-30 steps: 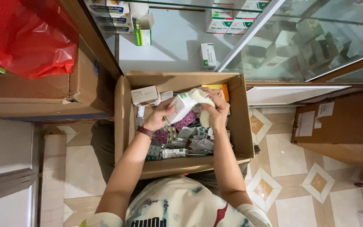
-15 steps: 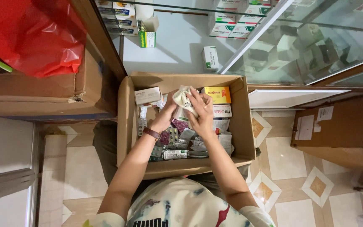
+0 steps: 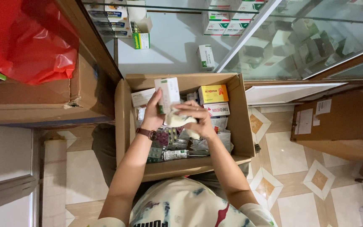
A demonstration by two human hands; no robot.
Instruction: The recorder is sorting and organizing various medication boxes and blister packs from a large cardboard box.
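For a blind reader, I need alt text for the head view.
Left hand holds a white box upright while right hand presses a pale cloth against it, above an open cardboard box of blister packs.

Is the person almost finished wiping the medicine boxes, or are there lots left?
Some small boxes already stand on the glass shelf behind. Right now the left hand holds up a white box while the right hand presses a pale cloth against it. Plenty looks left: the cardboard box holds a yellow box and a heap of blister packs.
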